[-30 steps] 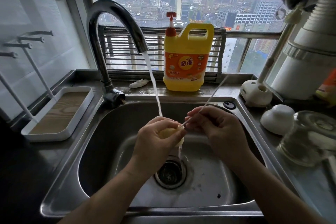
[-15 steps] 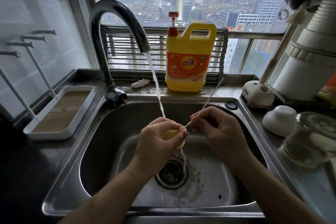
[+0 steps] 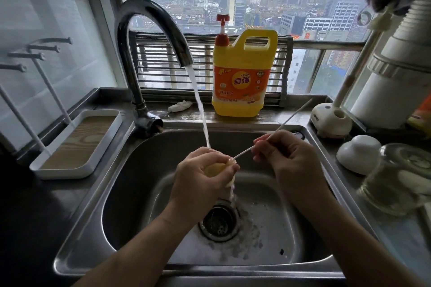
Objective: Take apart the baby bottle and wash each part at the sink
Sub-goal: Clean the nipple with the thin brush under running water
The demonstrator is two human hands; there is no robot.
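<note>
I judged the task to be somewhere in its middle. The bottle was already taken apart: the glass body stood on the counter at the right, mouth down as it seemed, and a white dome cap lay just beside it. Whether these two were washed or not, I could not tell from the view. The piece in work was the small yellowish soft part, I believe the teat, held under the water stream from the faucet, above the drain of the sink.

The left hand had its fingers and thumb curled around the yellowish part, so only a small piece of it showed between them. The water fell on the top of this hand and ran off below it. The right hand was closed too, pinching the thin white brush at about its middle. The lower tip of the brush touched the yellowish part just at the left fingertips. How deep it went inside, the fingers hid from me. I supposed that rinsing this part, and maybe washing the other pieces, was left to do.
</note>
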